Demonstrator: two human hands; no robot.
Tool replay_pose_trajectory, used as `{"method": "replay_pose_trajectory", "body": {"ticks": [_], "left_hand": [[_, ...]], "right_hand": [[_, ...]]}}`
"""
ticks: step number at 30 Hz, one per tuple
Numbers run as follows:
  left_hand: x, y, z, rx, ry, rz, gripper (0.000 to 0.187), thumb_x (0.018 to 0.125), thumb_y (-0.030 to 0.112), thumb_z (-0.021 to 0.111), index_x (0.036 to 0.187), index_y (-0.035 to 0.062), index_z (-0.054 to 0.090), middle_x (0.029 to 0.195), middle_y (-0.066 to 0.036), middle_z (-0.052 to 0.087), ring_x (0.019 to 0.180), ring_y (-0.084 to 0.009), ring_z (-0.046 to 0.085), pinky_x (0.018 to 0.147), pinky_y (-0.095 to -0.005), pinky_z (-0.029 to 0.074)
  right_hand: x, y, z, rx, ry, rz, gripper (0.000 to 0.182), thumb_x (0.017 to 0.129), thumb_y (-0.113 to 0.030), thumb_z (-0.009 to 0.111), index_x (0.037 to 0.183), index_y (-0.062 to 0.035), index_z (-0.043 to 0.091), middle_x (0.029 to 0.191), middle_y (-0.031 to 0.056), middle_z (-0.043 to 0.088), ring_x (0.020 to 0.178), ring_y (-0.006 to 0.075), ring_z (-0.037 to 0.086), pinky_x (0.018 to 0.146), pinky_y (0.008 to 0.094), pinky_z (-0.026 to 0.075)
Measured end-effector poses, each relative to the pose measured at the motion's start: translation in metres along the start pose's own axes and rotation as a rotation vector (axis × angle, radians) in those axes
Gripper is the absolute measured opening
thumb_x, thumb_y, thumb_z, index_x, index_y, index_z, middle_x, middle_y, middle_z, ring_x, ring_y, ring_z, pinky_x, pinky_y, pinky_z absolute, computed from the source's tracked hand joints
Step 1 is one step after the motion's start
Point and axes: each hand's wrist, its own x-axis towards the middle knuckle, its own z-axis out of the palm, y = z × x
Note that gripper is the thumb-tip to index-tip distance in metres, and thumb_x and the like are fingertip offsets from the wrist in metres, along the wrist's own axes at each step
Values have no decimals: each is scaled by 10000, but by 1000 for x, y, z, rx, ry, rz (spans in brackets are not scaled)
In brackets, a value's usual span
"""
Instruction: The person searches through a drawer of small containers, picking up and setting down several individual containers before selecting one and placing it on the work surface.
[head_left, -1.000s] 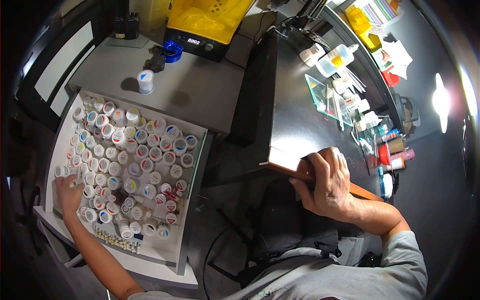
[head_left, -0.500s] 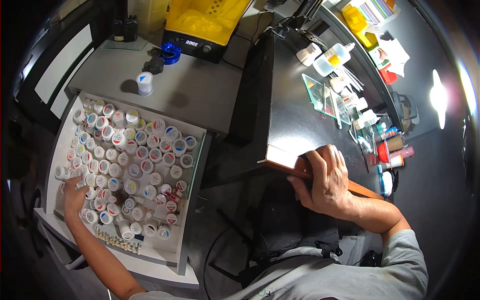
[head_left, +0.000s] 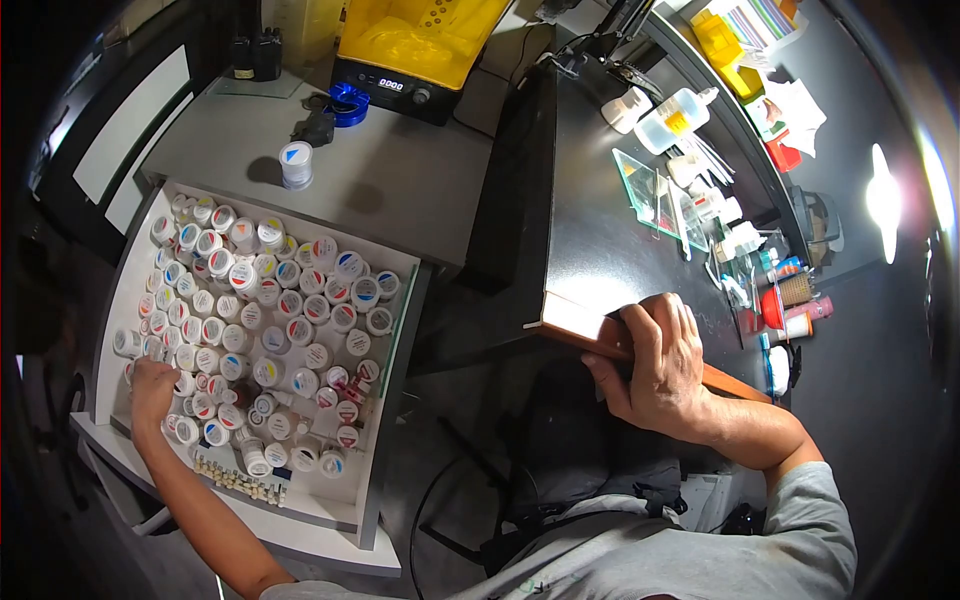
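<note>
My left hand (head_left: 153, 388) reaches into the left side of an open drawer (head_left: 115, 395). Its fingers are curled down among small white lidded jars (head_left: 213, 330); whatever they grip is hidden. The jars stand packed in rough rows, with coloured marks on their labelled lids. At the black desk (head_left: 610, 240), my right hand (head_left: 660, 365) grips the brown front edge (head_left: 575, 325), fingers on top and thumb underneath.
On the grey cabinet top (head_left: 400, 190) stand a single jar (head_left: 296, 166), a blue ring-shaped object (head_left: 349, 104) and a yellow-covered machine (head_left: 410, 50). Glass plates (head_left: 640, 180), a squeeze bottle (head_left: 675, 120) and tools lie on the desk. Small tooth-like pieces (head_left: 240, 483) line the drawer's front.
My left hand has curled further in and come slightly toward me among the jars. The right hand keeps its hold on the desk edge. The whole view has shifted a little.
</note>
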Motion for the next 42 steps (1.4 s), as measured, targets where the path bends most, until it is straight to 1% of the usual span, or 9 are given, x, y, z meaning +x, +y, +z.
{"method": "replay_pose_trajectory", "body": {"ticks": [10,13,16,19,22,25,28,33,42], "left_hand": [[-11,8,-10,116,-15,133,282,701,196,671,792,-66,718,1002,-314,640,1114,-443,546,1038,-458,391],[-10,-7,-3,92,151,187,265,714,179,665,786,-72,708,964,-301,652,1101,-446,542,1051,-459,377],[-2,-20,-8,182,48,169,252,728,168,655,795,-70,704,992,-306,654,1141,-446,521,1071,-460,360],[-5,-29,6,140,459,422,252,704,159,632,623,-79,639,661,-254,614,783,-377,605,805,-450,442],[-14,-17,-22,86,51,41,259,740,139,620,708,-117,639,621,-279,580,641,-367,606,717,-468,463],[-14,-38,-17,63,209,18,262,745,119,590,673,-132,603,489,-248,490,448,-343,496,595,-475,413],[-16,-44,-24,83,180,-60,237,742,95,556,716,-128,632,595,-296,563,555,-389,584,646,-493,445],[15,-117,-16,200,374,-13,232,732,57,519,787,-118,662,786,-355,612,746,-478,640,740,-519,476],[23,-147,-16,321,375,-39,234,747,52,526,816,-95,695,862,-330,661,820,-478,652,805,-510,502]], "right_hand": [[-1,2,2,-11,3,-12,472,835,-317,741,1124,-15,523,941,148,468,844,287,495,702,429,394],[-1,2,2,-17,12,-15,475,833,-321,742,1121,-14,523,942,146,469,842,284,493,698,428,390],[0,2,3,-12,20,-21,478,831,-323,744,1119,-13,522,939,146,470,837,283,491,696,429,388],[0,1,2,-18,14,-12,473,827,-318,746,1112,-14,521,937,147,471,833,283,489,694,431,387],[1,1,2,-8,13,-13,466,824,-312,747,1104,-15,521,931,145,472,830,282,488,696,431,387],[2,0,1,-23,3,-6,470,820,-302,752,1103,-17,508,926,146,472,825,284,485,697,432,385],[0,0,3,-6,9,-11,492,816,-290,757,1121,-15,485,924,152,473,821,291,482,702,438,384],[2,-1,2,-13,4,-21,515,813,-281,761,1140,-18,463,924,156,475,814,299,478,702,445,379],[2,-1,2,-12,10,-26,517,813,-272,763,1146,-18,461,920,153,476,809,291,475,691,445,371]]}}
